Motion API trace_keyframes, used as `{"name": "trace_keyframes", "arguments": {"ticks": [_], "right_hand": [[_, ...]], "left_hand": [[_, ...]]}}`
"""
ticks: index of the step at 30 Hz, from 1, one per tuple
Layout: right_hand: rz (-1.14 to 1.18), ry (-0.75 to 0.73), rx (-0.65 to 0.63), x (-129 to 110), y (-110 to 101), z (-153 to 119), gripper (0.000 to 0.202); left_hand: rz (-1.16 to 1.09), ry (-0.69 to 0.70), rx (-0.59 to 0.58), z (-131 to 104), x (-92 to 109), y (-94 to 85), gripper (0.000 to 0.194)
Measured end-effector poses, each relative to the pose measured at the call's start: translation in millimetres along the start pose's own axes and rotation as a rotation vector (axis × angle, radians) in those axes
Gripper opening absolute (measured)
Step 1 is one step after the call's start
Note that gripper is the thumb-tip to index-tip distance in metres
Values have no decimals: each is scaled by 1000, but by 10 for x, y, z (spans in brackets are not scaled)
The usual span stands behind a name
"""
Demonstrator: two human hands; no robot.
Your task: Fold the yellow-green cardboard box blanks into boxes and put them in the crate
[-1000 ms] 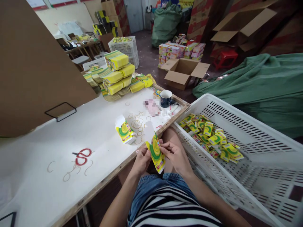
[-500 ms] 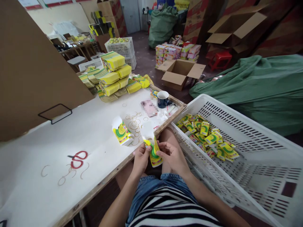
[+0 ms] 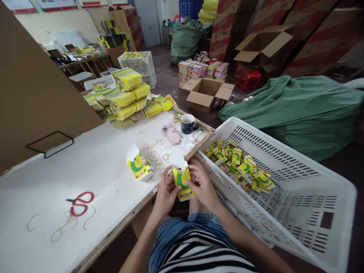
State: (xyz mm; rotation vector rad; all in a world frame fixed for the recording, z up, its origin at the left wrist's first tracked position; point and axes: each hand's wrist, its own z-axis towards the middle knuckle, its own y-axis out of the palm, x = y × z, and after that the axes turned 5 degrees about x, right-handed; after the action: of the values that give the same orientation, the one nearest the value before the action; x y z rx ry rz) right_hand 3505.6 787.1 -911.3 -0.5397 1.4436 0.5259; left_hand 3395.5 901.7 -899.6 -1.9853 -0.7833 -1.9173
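A yellow and green carton [image 3: 182, 181] with a white upper flap is held over the lap, its printed face towards me. On its left side my left hand [image 3: 166, 193] grips it, thumb on the front. The right edge is in my right hand [image 3: 202, 185], thumb also on the front. Left of my hands, a stack of similar cartons [image 3: 138, 165] rests on the white table [image 3: 96, 167]. Rubber bands [image 3: 155, 154] lie scattered beside that stack. Many folded yellow cartons [image 3: 237, 161] are inside the white crate [image 3: 301, 189] on the right.
Red-handled scissors [image 3: 81, 203] lie on the table's left part. A dark mug [image 3: 187, 124] stands near the far right corner. Bundled yellow cartons [image 3: 126, 94] are piled at the back. An open cardboard box [image 3: 203, 94] and green sacks [image 3: 295, 110] are on the floor beyond.
The held carton now looks wider and faces me, where before it was narrower and turned. My fingers have shifted to its two sides. The whole view has swung slightly to the right.
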Motion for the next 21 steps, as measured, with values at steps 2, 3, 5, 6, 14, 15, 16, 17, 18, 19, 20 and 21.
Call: {"name": "trace_keyframes", "arguments": {"ticks": [2,3,5,6,14,15,16,17,18,19,20,21], "right_hand": [[7,-33,-70,23,-37,5,54],[12,-45,-100,31,-60,9,55],[38,-55,-154,30,-117,22,53],[56,-52,-184,18,-148,30,50],[-78,-124,-233,-146,-267,96,22],[-87,-146,-196,-140,-254,96,22],[-77,-155,-161,-128,-240,95,20],[-54,-150,-128,-113,-227,93,21],[-30,-135,-100,-100,-219,91,27],[-16,-127,-80,-93,-217,92,35],[-18,-137,-73,-94,-223,95,38],[-36,-163,-74,-105,-236,100,35]], "left_hand": [[-46,-21,-56,2,47,-37,76],[-69,-31,-77,4,70,-53,75],[-113,-54,-133,3,113,-77,71],[-129,-69,-170,-1,130,-83,67],[-172,-134,-248,-77,156,-27,52],[-167,-135,-228,-81,151,-19,58],[-159,-137,-213,-82,145,-13,66],[-151,-139,-207,-80,137,-10,73],[-142,-138,-211,-75,128,-10,76],[-133,-132,-223,-68,117,-12,76],[-121,-123,-233,-60,106,-16,71],[-106,-110,-232,-51,95,-19,65]]}}
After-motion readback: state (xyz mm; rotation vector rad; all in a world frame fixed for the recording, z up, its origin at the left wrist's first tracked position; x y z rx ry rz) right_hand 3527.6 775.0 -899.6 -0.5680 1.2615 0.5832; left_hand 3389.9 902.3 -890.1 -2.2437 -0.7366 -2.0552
